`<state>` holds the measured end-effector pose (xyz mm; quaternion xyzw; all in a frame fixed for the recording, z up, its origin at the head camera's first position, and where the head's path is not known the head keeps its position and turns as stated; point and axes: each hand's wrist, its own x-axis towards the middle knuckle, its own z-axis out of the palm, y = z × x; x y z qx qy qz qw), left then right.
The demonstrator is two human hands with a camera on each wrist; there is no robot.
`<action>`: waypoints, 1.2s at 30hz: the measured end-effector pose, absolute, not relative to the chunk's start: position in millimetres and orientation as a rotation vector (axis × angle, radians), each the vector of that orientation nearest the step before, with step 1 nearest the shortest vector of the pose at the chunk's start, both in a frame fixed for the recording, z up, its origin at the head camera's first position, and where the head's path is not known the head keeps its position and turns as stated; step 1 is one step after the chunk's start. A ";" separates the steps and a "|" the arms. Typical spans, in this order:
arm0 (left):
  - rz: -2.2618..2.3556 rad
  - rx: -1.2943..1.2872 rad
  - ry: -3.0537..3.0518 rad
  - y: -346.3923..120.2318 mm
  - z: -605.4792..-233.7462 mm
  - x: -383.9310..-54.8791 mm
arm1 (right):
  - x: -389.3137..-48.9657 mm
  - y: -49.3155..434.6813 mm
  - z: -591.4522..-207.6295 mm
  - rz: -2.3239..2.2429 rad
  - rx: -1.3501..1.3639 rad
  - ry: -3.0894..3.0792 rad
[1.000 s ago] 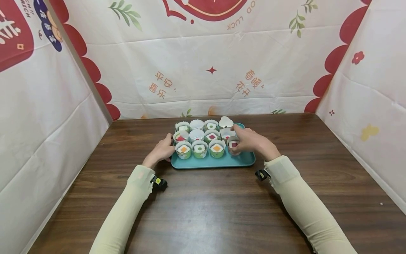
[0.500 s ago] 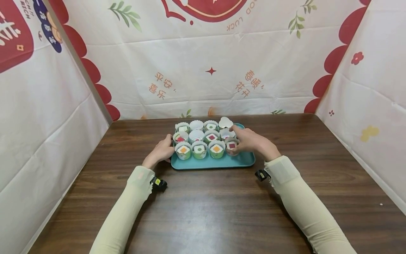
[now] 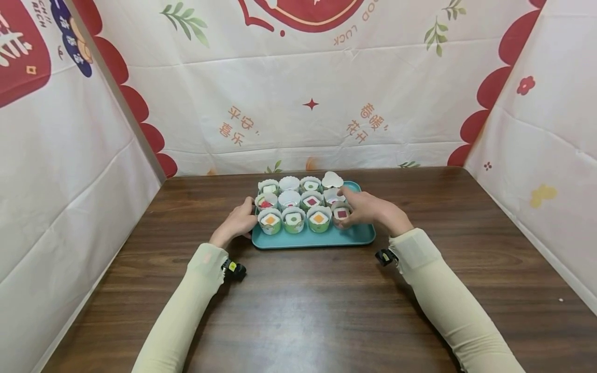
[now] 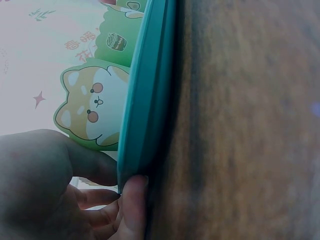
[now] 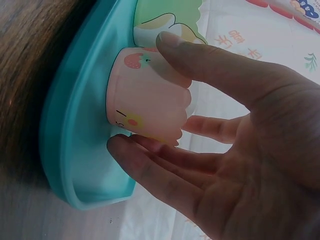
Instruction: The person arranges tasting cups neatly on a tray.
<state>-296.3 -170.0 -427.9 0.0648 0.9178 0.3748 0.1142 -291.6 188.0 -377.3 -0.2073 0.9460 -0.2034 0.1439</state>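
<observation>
My left hand (image 3: 237,220) grips the left end of a teal tray (image 3: 298,241). In the left wrist view, fingers lie on both sides of the tray's rim (image 4: 146,95), beside a green cup with a dog drawing (image 4: 95,107). My right hand (image 3: 370,208) is curled round a pink paper cup (image 5: 150,90) at the front right corner of the group. The thumb lies along one side of that cup, while the other fingers reach round its far side. A white piece with a dark red square shows inside it. The cup stands upright on the tray.
Several scalloped paper cups stand in three rows, including a front green cup (image 3: 294,220) and a back cup with a white heart-shaped rim (image 3: 332,180). The tray rests on a brown wooden table (image 3: 298,300). A white printed cloth (image 3: 289,77) hangs behind.
My right hand's pink cup has shifted slightly left, up against its neighbour in the front row. My left hand keeps its place on the tray.
</observation>
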 end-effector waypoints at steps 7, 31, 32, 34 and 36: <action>1.100 0.197 2.694 -169.6 -428.6 -298.2 | -292.8 189.5 -379.4 -0.579 -0.607 2.712; 1.110 0.179 2.683 -170.2 -429.4 -298.0 | -291.1 190.9 -377.2 -0.588 -0.548 2.679; 1.108 0.179 2.685 -170.4 -429.2 -298.1 | -291.2 190.7 -376.9 -0.589 -0.554 2.679; 1.106 0.180 2.686 -170.7 -428.9 -298.2 | -291.3 190.3 -376.4 -0.590 -0.559 2.682; 1.107 0.179 2.686 -170.9 -429.1 -298.3 | -291.4 190.0 -376.2 -0.590 -0.565 2.684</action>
